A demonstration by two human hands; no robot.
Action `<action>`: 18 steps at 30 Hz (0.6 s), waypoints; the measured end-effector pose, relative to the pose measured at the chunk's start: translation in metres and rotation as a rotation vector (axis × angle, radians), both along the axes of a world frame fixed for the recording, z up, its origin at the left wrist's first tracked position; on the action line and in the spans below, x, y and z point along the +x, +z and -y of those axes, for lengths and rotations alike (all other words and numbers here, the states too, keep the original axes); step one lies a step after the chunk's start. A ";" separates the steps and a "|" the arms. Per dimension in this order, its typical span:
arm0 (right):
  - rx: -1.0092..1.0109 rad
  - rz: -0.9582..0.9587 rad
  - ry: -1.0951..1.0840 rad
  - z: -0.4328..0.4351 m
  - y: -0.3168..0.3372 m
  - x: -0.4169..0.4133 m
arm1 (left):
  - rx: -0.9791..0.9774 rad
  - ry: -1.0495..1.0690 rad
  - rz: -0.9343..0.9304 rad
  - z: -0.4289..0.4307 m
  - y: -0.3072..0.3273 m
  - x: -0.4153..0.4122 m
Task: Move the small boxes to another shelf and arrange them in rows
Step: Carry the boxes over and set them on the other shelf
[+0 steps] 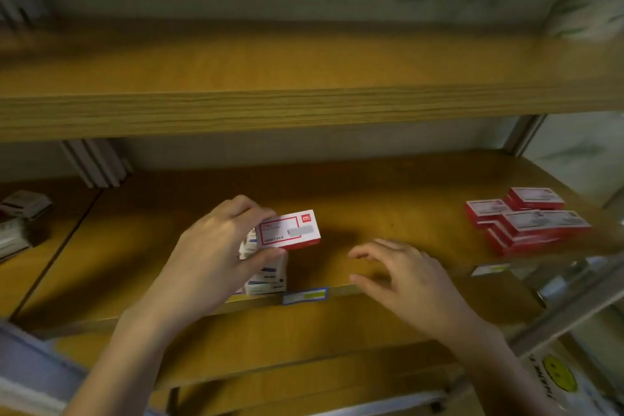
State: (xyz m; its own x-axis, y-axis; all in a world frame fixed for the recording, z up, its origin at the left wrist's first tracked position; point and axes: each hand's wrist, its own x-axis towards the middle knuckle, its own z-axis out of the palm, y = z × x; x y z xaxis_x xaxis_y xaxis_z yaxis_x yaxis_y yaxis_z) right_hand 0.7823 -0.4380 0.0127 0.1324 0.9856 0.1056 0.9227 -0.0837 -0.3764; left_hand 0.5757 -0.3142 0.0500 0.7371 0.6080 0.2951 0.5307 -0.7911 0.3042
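My left hand (216, 246) grips a small red-and-white box (290, 230) between thumb and fingers, just above the middle wooden shelf (371, 199). Under that hand stand a few white-and-blue small boxes (266, 277) near the shelf's front edge. To the right my right hand (405, 277) hovers over the shelf's front edge with fingers spread and relaxed, holding nothing. A group of several red-and-white boxes (526, 219) lies at the right end of the same shelf, some stacked.
The upper wooden shelf (304, 78) runs across the view above. At the far left sit more blurred small boxes (23, 206) and upright grey panels (98, 162). A blue-framed label (305, 295) is stuck on the shelf's front edge. A yellow smiley packet (557, 378) shows at bottom right.
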 end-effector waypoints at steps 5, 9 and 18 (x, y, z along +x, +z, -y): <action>-0.014 0.059 0.067 0.041 0.013 0.070 | 0.021 -0.002 0.053 0.033 -0.004 0.071; -0.034 0.072 0.082 0.083 0.022 0.141 | 0.000 -0.005 0.100 0.071 -0.007 0.147; -0.073 0.056 0.058 0.148 0.028 0.260 | -0.095 0.070 0.147 0.125 -0.017 0.287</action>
